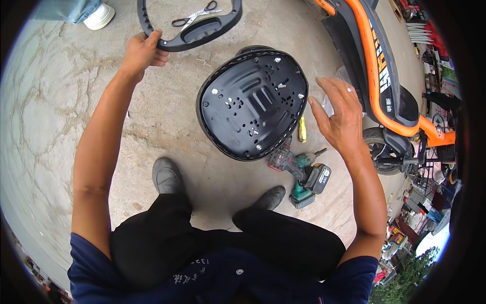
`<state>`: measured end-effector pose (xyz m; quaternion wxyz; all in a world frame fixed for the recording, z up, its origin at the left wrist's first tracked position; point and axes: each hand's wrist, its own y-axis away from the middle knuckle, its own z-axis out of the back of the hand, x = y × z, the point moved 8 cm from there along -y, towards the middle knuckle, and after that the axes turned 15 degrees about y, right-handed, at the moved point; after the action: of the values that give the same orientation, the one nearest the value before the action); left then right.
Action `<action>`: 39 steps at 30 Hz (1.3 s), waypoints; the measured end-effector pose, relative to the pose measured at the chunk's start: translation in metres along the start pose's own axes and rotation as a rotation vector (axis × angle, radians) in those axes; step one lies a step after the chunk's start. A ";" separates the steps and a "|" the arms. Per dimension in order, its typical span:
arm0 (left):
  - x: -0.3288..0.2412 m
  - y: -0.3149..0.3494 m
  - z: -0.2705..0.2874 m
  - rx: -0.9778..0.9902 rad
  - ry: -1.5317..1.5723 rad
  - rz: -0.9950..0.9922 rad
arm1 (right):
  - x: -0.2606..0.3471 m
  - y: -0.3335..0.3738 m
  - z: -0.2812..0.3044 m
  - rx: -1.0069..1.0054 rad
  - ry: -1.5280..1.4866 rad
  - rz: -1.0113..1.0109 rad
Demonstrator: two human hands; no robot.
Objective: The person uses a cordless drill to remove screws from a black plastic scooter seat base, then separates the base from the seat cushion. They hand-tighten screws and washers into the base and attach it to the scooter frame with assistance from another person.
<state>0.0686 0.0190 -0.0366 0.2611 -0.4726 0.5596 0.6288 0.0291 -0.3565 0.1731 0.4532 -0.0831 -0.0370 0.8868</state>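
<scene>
Black and curved, the rail (202,44) is pinched at its near left bend by the left grip (143,54), while the upturned seat (249,107) lies nearer and rightward on the floor (162,121), just beside the spread, empty right grip (339,114)

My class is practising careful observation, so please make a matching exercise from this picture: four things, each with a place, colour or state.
Column one:
1. Left hand
2. Scissors
3. Perforated seat base
4. Scooter

Column two:
A. orange and black
B. turned underside up
C. gripping a black grab rail
D. seen within the rail's loop

Right pairs: 1-C, 2-D, 3-B, 4-A.
</scene>
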 end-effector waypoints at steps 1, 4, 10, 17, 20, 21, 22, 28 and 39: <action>0.002 -0.004 0.011 -0.029 0.000 -0.027 | -0.009 0.018 -0.006 0.042 0.002 -0.034; 0.034 -0.012 0.031 -0.096 -0.013 0.030 | -0.040 0.077 -0.036 0.119 -0.072 -0.192; 0.088 -0.020 0.051 -0.183 -0.078 0.169 | -0.042 0.160 -0.098 0.338 -0.222 -0.311; 0.109 -0.016 0.072 -0.259 -0.182 0.220 | -0.034 0.178 -0.120 0.474 -0.280 -0.208; 0.090 -0.003 0.080 -0.326 -0.314 0.208 | -0.032 0.186 -0.132 0.613 -0.252 -0.099; 0.086 0.002 0.084 -0.341 -0.334 0.191 | -0.031 0.190 -0.136 0.644 -0.247 -0.074; 0.080 0.006 0.088 -0.356 -0.356 0.169 | -0.030 0.192 -0.140 0.669 -0.244 -0.050; 0.058 0.026 0.076 -0.343 -0.429 0.044 | -0.036 0.196 -0.145 0.670 -0.235 -0.059; 0.047 0.028 0.004 -0.020 -0.399 -0.047 | -0.040 0.201 -0.141 0.676 -0.207 -0.073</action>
<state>0.0241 0.0064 -0.0657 0.3767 -0.3541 0.4793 0.7092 -0.0824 -0.5079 0.0104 0.4801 0.1633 0.2096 0.8360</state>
